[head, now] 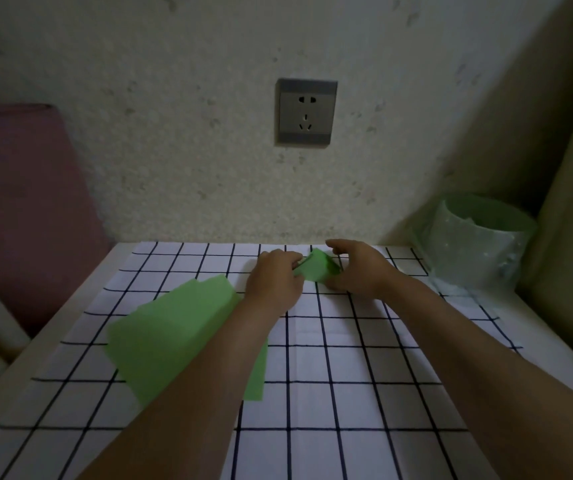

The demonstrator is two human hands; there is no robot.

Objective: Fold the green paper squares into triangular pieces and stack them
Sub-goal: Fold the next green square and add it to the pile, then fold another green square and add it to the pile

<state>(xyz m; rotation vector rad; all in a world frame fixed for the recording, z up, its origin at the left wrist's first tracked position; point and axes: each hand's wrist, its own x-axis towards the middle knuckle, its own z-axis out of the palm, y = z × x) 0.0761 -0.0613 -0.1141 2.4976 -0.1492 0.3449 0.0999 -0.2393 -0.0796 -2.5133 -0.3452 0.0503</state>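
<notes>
**At the far edge of the desk, one fold in hand**

Toward the wall, both hands hold a single small green piece just above the checked cloth. The left hand pinches its near-left edge with curled fingers. The right hand grips the other side, thumb low and fingers arched over the top. The piece is partly folded and tilted, and its exact shape is hard to read in the dim light.

To do this fold well, I would bring the piece down flat on the cloth and match corner to corner before pressing. The grid lines can serve as a check for square. One hand should pin the matched corners while the other runs a fingertip along the fold from the middle outward. Thin paper slips easily, so a crease pressed in the air will likely wander.

Counted:
- two hands, both on the same piece
- one piece being folded
- one loose pile of green squares, lying at the near left and partly under the left forearm; stepped edges show several sheets, but the number cannot be told
- no stack of finished triangles in view

Also present are one wall socket and one bin with a green liner at the desk's far right corner.
</notes>
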